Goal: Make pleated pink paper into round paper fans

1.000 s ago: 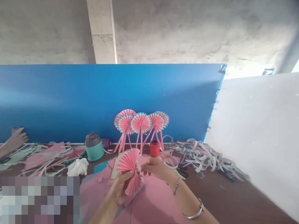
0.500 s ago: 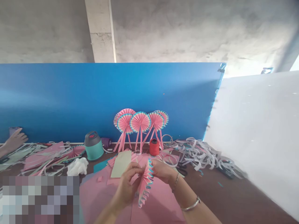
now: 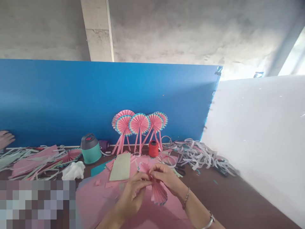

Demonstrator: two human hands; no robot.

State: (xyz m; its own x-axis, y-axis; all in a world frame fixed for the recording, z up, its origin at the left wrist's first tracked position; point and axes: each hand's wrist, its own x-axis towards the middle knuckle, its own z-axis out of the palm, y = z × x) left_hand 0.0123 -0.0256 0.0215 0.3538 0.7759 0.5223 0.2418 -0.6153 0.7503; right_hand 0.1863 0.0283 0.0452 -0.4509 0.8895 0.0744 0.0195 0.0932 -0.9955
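A pleated pink paper fan (image 3: 159,192) with a coloured edge is between my hands, pinched at its middle so both ends flare out. My left hand (image 3: 135,189) grips it from the left, thumb and fingers closed near the centre. From the right, my right hand (image 3: 165,178) pinches the same middle part with its fingertips. Large pink paper sheets (image 3: 95,203) lie beneath my hands. Just beyond my left hand is a pale cream paper rectangle (image 3: 120,167) on top of pink pieces. Where the fingertips meet, the fan's centre is partly hidden.
Finished round paper fans (image 3: 139,124) lean against the blue partition (image 3: 71,101). Before them stands a red thread spool (image 3: 153,149). A teal-and-grey container (image 3: 91,151) and crumpled white tissue (image 3: 73,170) are left. Paper strips (image 3: 197,156) pile up right. Another person's hand (image 3: 6,139) is far left.
The fan has turned, its pleated face now spreading downward and up from the pinched middle. My right hand has shifted onto the centre. The view has swung slightly right.
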